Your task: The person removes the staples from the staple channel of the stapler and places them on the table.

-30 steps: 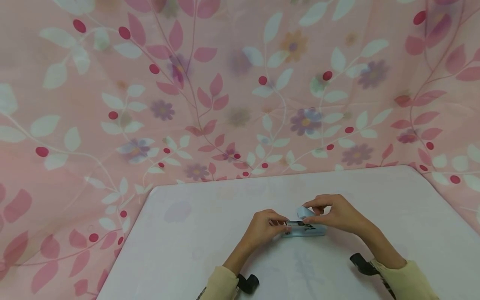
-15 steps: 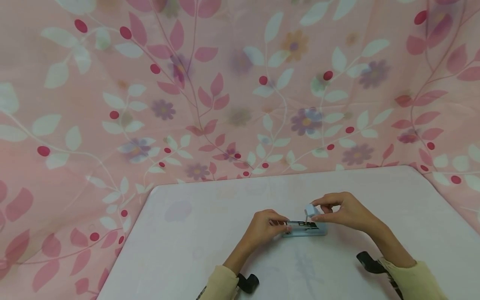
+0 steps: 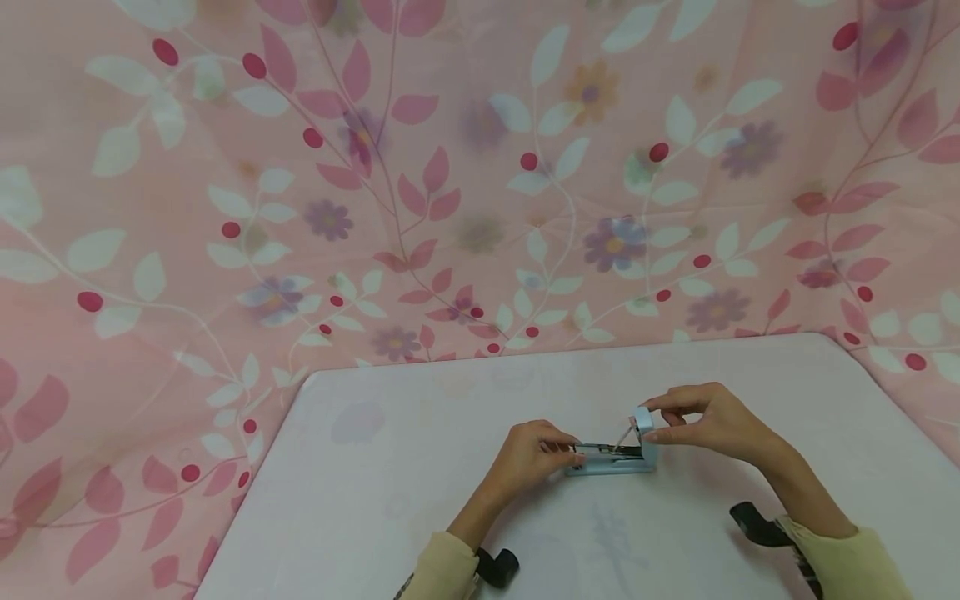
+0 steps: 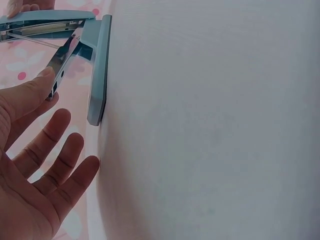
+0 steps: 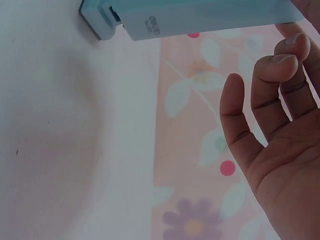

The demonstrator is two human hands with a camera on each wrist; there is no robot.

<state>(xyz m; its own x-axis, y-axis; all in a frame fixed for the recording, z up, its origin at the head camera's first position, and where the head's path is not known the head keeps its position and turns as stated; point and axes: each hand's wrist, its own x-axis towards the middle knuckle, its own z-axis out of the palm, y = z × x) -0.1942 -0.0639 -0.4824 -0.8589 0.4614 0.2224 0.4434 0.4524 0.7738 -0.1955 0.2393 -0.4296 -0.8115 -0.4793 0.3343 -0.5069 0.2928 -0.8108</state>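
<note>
A light blue stapler stands on the table with its base [image 3: 609, 469] flat and its top cover [image 3: 644, 422] swung up steeply at the right end. The left hand [image 3: 527, 454] pinches the free end of the metal staple magazine [image 4: 61, 61] between thumb and index finger, the other fingers spread loosely. That magazine is lifted away from the base in the left wrist view. A thin metal rod runs from the cover to the magazine. The right hand [image 3: 708, 423] pinches the cover's tip. Small printed lettering marks the cover's side in the right wrist view, where the right thumb is mostly cropped.
The white table [image 3: 420, 500] carries a faint floral print. Behind it hangs a pink cloth [image 3: 480, 183] with leaves and flowers. Black wrist cameras [image 3: 498, 568] sit at both yellowish sleeves [image 3: 442, 565].
The right hand has moved right and slightly up, swinging the stapler's cover from leaning over the magazine to nearly upright. The left hand stays in place, still pinching the magazine.
</note>
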